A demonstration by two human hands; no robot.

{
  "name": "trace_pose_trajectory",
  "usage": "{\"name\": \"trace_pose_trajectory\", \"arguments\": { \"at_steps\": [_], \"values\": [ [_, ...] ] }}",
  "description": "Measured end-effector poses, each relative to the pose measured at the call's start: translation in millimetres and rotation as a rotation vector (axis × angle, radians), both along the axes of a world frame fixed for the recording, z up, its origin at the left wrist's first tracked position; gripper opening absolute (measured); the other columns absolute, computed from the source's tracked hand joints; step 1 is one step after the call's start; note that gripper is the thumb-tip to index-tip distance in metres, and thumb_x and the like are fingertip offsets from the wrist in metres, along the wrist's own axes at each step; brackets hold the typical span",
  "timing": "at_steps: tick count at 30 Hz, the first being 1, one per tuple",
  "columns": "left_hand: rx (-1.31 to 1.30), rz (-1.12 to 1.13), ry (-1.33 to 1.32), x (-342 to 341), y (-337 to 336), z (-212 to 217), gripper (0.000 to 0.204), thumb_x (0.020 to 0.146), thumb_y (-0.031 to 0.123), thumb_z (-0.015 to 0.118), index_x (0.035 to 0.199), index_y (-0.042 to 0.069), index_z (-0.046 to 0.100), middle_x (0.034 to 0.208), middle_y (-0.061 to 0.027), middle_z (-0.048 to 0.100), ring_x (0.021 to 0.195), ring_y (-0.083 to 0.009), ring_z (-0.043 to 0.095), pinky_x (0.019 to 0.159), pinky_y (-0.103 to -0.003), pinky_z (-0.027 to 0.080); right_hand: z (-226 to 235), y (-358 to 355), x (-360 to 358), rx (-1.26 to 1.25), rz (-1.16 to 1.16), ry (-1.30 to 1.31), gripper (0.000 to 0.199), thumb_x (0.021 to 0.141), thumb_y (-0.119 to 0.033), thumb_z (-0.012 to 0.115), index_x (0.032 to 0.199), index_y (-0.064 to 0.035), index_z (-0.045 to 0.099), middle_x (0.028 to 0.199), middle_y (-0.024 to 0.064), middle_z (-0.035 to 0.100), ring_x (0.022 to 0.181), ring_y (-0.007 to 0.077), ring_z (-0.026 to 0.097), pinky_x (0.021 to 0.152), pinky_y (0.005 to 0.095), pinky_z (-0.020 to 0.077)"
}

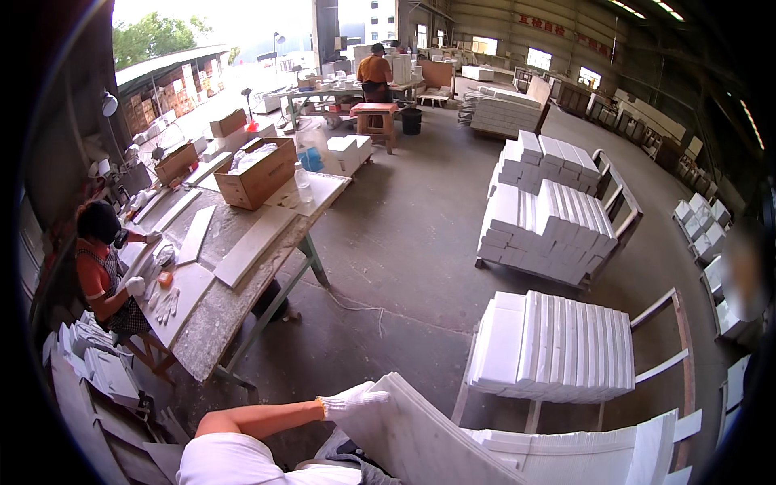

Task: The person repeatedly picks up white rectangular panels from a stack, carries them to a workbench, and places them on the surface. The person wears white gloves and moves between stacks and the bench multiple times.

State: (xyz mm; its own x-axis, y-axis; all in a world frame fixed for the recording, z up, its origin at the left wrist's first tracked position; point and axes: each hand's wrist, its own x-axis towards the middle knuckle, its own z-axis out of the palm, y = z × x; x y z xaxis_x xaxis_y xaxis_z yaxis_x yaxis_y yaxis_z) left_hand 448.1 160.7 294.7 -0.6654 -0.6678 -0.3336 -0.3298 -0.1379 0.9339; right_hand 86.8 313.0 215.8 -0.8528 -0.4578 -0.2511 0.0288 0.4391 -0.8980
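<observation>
At the lower middle, my left hand [354,401] wears a white glove and is closed over the upper left corner of a pale grey-veined stone slab [432,440]. The slab leans at a tilt across the bottom of the view, and its lower part is cut off by the frame. My right hand is not in view. Just right of the slab is a row of white slabs [566,457] standing on edge. Beyond that row, a stack of white slabs [558,343] rests on a metal rack [681,339].
A worktable [206,343] holds an open cardboard box [257,174], slabs and gloves. At its left side sits a masked co-worker [105,267]. Another person [375,69] stands at a far bench. Stacked white blocks [550,226] stand on a pallet at right.
</observation>
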Motion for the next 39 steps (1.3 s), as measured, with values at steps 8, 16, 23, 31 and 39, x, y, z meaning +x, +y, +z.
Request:
{"name": "trace_pose_trajectory", "arguments": {
  "at_steps": [8,16,23,31,39],
  "values": [
    [0.0,0.267,-0.01,124,-97,-25,0.049,0.089,0.041,0.053,0.102,-0.005,0.063,0.088,-0.0114,0.066,0.084,-0.0178,0.06,0.076,-0.035,0.046,5,-108,85,0.031,0.016,0.056,0.045,0.094,-0.033,0.054,0.126,-0.0018,0.051,0.119,0.0168,0.06,0.107,0.0284,0.057,0.089,0.0374,0.047],
    [-0.014,0.5,-0.018,173,-168,-23,0.047,0.091,0.04,0.053,0.1,-0.005,0.063,0.087,-0.0099,0.066,0.083,-0.0161,0.059,0.076,-0.034,0.046,-20,-190,101,0.057,0.015,0.094,0.045,0.095,-0.033,0.052,0.127,-0.002,0.051,0.119,0.0173,0.06,0.108,0.0288,0.057,0.09,0.0371,0.0461],
    [0.084,0.647,-0.078,142,-287,-24,0.04,0.092,0.034,0.056,0.111,0.0,0.059,0.105,-0.0088,0.064,0.094,-0.016,0.058,0.083,-0.033,0.047,14,-298,75,0.001,0.063,-0.145,0.072,0.089,-0.055,0.051,0.137,-0.002,0.04,0.135,0.0143,0.046,0.123,0.0258,0.045,0.103,0.0369,0.0344],
    [0.113,0.849,0.242,73,-428,-43,0.046,0.091,0.035,0.059,0.12,0.0,0.052,0.111,-0.0069,0.06,0.099,-0.0143,0.055,0.087,-0.032,0.046,3,-506,-47,-0.086,0.467,-0.433,0.089,0.086,-0.071,0.044,0.139,-0.0002,0.039,0.139,0.0091,0.044,0.126,0.019,0.039,0.108,0.0331,0.0282],
    [0.235,1.061,0.049,61,-568,-47,0.048,0.09,0.036,0.061,0.12,0.0,0.052,0.111,-0.0073,0.06,0.099,-0.0137,0.054,0.089,-0.031,0.044,19,-732,-50,0.095,0.551,-0.404,0.089,0.083,-0.074,0.043,0.143,-0.0086,0.037,0.141,0.0061,0.042,0.129,0.0217,0.037,0.109,0.0368,0.0275]
  ]
}}
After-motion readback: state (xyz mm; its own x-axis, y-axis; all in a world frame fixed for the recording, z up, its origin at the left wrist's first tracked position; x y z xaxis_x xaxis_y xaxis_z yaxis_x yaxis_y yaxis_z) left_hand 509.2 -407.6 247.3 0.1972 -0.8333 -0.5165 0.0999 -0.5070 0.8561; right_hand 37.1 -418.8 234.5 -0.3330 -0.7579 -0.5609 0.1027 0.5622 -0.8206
